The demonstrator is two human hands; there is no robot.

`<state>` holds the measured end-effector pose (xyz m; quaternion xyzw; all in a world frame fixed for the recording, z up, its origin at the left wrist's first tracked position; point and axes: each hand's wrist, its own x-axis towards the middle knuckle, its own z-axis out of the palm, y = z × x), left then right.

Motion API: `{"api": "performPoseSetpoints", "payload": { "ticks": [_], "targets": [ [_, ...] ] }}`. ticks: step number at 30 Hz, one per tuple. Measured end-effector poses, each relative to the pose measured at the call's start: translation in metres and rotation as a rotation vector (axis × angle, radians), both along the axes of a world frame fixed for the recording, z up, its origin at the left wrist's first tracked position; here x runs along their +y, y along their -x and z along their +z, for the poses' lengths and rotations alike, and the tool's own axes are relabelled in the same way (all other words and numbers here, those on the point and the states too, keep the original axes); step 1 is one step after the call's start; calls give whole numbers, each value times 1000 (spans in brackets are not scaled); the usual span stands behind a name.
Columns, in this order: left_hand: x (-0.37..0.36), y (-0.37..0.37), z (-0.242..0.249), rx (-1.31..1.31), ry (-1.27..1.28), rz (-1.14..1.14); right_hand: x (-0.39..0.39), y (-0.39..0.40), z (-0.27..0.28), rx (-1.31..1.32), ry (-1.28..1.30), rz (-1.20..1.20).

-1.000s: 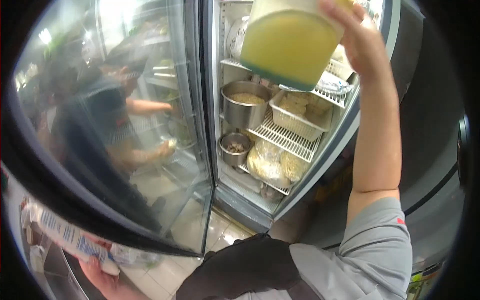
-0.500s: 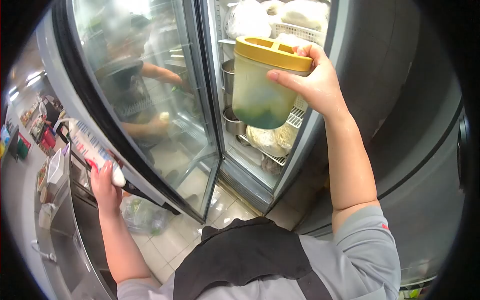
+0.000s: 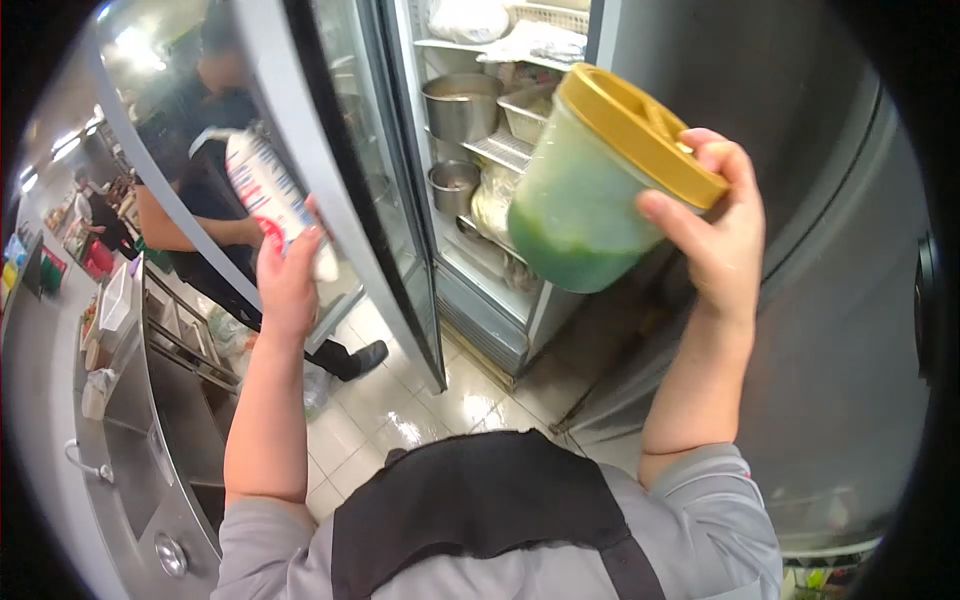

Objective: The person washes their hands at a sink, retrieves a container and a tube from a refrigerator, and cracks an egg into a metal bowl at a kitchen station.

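My right hand grips a translucent plastic container by its yellow lid, thumb on the near side and fingers at the handle. The container is tilted, with green contents gathered in its lower part. In my left hand is a white plastic packet with red and blue print, held upright against the edge of the glass fridge door. Whether those fingers also touch the door is hidden. The fridge stands open behind the container.
On the fridge shelves are metal pots, a white basket and bagged food. A person's shoe shows beside the door. A steel counter runs along the left, and a large metal cabinet stands at the right.
The door has swung partway toward the fridge, with my left hand and the packet moving right along with it. The container has moved right and tilted. Another person has come into view behind the door.
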<state>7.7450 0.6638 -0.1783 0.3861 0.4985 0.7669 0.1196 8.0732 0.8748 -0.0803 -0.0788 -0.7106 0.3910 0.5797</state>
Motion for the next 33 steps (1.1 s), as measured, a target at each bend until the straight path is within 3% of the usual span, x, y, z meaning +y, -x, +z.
{"api": "performPoseSetpoints", "payload": {
  "ticks": [5, 7, 9, 10, 11, 12, 13, 14, 15, 16, 17, 18, 20, 21, 22, 25, 28, 30, 31, 33],
  "targets": [
    [31, -32, 14, 117, 107, -278, -34, -50, 5, -40, 59, 209],
    [31, -37, 8, 105, 181, -234, -50, -42, 0, -114, 30, 163],
    [22, -21, -25, 158, 317, -175, -64, -17, -12, -180, -69, 80],
    [11, -18, -44, -7, 314, -193, -72, -2, -19, -175, -42, 100],
    [1, -14, -68, 83, 395, -51, -74, 9, -27, -178, -13, 198],
    [-15, -2, -98, 113, 435, -68, -74, 22, -35, -180, 15, 293],
    [-38, 2, -112, 100, 710, 21, -76, 40, -42, -216, 31, 291],
    [-57, 8, -144, 48, 709, 25, -78, 59, -50, -251, 46, 283],
    [-79, 16, -191, 335, 712, 232, -80, 78, -59, -309, -50, 176],
    [-110, -9, -176, 78, 883, 149, -78, 85, -63, -358, -219, 93],
    [-136, -12, -220, 165, 893, 320, -79, 94, -68, -364, -266, 138],
    [-164, -21, -232, -13, 874, 216, -81, 103, -73, -362, -321, 187],
    [-222, -45, -259, -63, 1128, 387, -86, 124, -84, -294, -77, 471],
    [-248, -61, -248, -286, 1171, 283, -82, 139, -88, -284, 14, 549],
    [-273, -77, -260, -315, 1191, 399, -76, 156, -90, -284, 111, 619],
    [-329, -127, -289, -428, 1254, 673, -75, 207, -97, -355, -211, 481],
    [-363, -183, -284, -652, 1236, 793, -99, 237, -100, -330, -291, 685],
    [-376, -218, -278, -804, 1171, 798, -117, 258, -101, -377, -330, 688],
    [-380, -237, -285, -824, 1192, 875, -129, 270, -107, -405, -295, 698],
    [-385, -274, -310, -718, 1266, 1132, -157, 290, -116, -255, -615, 699]
  ]
}}
